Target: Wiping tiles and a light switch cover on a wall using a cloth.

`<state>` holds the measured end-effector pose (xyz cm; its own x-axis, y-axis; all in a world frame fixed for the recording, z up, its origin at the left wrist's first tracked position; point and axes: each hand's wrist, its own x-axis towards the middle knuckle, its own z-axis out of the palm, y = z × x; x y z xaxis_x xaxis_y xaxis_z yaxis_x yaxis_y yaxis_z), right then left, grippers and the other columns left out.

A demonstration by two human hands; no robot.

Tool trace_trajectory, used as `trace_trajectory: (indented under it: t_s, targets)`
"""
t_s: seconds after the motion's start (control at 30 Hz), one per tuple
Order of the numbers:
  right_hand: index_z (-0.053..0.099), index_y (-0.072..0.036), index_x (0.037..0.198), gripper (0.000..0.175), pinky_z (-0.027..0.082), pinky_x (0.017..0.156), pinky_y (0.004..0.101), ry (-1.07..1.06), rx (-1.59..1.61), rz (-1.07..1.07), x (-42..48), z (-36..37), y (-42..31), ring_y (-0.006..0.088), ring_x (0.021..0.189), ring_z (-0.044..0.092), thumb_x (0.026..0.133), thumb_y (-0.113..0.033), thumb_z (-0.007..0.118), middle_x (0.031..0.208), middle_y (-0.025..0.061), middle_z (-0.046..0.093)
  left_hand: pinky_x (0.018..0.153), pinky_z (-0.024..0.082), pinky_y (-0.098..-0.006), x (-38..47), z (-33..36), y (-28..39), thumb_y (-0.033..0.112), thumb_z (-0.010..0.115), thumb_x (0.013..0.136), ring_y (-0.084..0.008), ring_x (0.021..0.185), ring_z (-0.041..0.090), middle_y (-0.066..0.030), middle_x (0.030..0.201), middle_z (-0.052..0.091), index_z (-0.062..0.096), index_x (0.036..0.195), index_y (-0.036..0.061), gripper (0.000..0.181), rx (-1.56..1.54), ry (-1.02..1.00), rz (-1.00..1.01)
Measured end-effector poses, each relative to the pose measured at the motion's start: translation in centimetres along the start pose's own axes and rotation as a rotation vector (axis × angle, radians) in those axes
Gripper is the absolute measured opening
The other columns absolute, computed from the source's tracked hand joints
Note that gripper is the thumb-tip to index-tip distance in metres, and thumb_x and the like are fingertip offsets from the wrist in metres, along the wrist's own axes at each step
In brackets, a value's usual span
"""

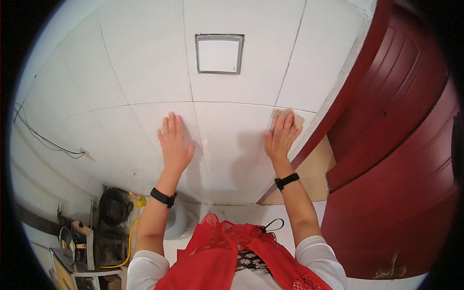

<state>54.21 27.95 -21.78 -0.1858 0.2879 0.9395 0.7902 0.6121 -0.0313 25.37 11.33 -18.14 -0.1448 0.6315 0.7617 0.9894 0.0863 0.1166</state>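
Note:
A white tiled wall [232, 145] stands before me, crossed by thin grey grout lines. My right hand [282, 137] presses a folded beige cloth [298, 119] flat against a tile, close to the wall's right edge. The cloth shows above and beside my fingertips. My left hand [172, 143] rests on the wall with its fingers apart and nothing in it. Above and between the hands, a square white wall switch plate [219, 54] with a grey frame is set into the tiles. A black band circles each wrist.
At right, a dark red door [391, 203] adjoins a red door frame [344, 94]. Loose black wires [47, 136] leave the wall at left. Below them are a blackened pan [114, 206], a yellow hose [131, 241] and a shelf [98, 273]. A grey cylinder [177, 221] stands below my left forearm.

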Motion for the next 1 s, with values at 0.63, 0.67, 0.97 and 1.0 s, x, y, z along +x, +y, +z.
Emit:
trace_trajectory:
  t_s: [0.63, 0.67, 0.97, 1.0]
  targets:
    - [0.054, -0.013, 0.136, 0.061, 0.027, 0.110, 0.0519, -0.518, -0.105, -0.473, -1.5, 2.0, -5.9, 0.0294, 0.130, 0.042, 0.083, -0.040, 0.066, 0.130, 0.0039, 0.057, 0.111, 0.021, -0.0657, -1.5, -3.1, -3.4, 0.013, 0.065, 0.073, -0.0397, 0.148, 0.021, -0.0155, 0.161, 0.023, 0.025, 0.154, 0.0045, 0.091, -0.034, -0.258, 0.126]
    - [0.054, -0.011, 0.136, 0.063, 0.026, 0.111, 0.0538, -0.357, -0.094, -0.300, 0.1, 1.1, -6.5, 0.0324, 0.132, 0.039, 0.082, -0.040, 0.067, 0.132, 0.0040, 0.057, 0.111, 0.021, -0.0660, -1.8, -3.0, -3.6, 0.013, 0.065, 0.074, -0.0387, 0.148, 0.021, -0.0152, 0.161, 0.023, 0.025, 0.154, 0.0045, 0.091, -0.038, -0.278, 0.138]
    - [0.055, -0.021, 0.139, 0.057, 0.031, 0.107, 0.0557, -0.515, -0.103, -0.407, -1.9, 0.9, -7.0, 0.0324, 0.123, 0.043, 0.087, -0.044, 0.063, 0.131, 0.0011, 0.055, 0.111, 0.024, -0.0647, -1.6, -2.4, -3.5, 0.013, 0.068, 0.074, -0.0356, 0.148, 0.021, -0.0132, 0.162, 0.021, 0.025, 0.154, 0.0050, 0.091, 0.008, -0.323, 0.196]
    - [0.053, -0.027, 0.140, 0.058, 0.028, 0.110, 0.0535, -0.467, -0.164, -0.521, -2.1, 0.4, -6.1, 0.0289, 0.121, 0.046, 0.086, -0.042, 0.063, 0.120, 0.0001, 0.060, 0.112, 0.025, -0.0636, -1.5, -2.1, -3.5, 0.013, 0.069, 0.074, -0.0354, 0.148, 0.021, -0.0130, 0.162, 0.021, 0.025, 0.154, 0.0051, 0.091, 0.026, -0.308, 0.203]
